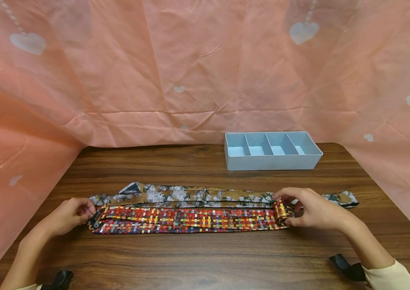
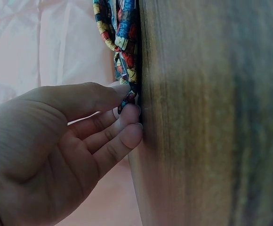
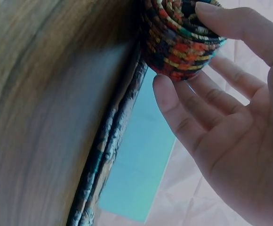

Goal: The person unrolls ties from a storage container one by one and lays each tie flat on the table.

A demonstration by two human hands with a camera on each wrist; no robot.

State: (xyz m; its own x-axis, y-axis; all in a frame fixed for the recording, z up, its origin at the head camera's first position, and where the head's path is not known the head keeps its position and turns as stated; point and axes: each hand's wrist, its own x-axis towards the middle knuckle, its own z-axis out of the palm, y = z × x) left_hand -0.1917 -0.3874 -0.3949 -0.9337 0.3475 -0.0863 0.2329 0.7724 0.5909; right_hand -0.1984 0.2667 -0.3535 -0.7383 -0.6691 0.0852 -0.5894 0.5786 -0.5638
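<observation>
A necktie with a red, yellow and black checkered weave [image 1: 205, 219] lies folded lengthwise across the table, its right end wound into a roll [image 3: 181, 49]. My right hand [image 1: 311, 209] holds that roll between thumb and fingers, standing on its edge. At the tie's left end my left hand [image 1: 72, 215] pinches the cloth between thumb and fingertips, as the left wrist view shows the tip [image 2: 127, 96] there. Behind it, a brown tie with white flowers [image 1: 176, 194] lies flat, partly hidden by the right hand.
A pale blue box [image 1: 270, 163] with several compartments stands at the back right of the wooden table [image 1: 154, 257]. Pink cloth [image 1: 190, 72] with white hearts hangs behind and at both sides. Black straps [image 1: 347, 268] show near the wrists.
</observation>
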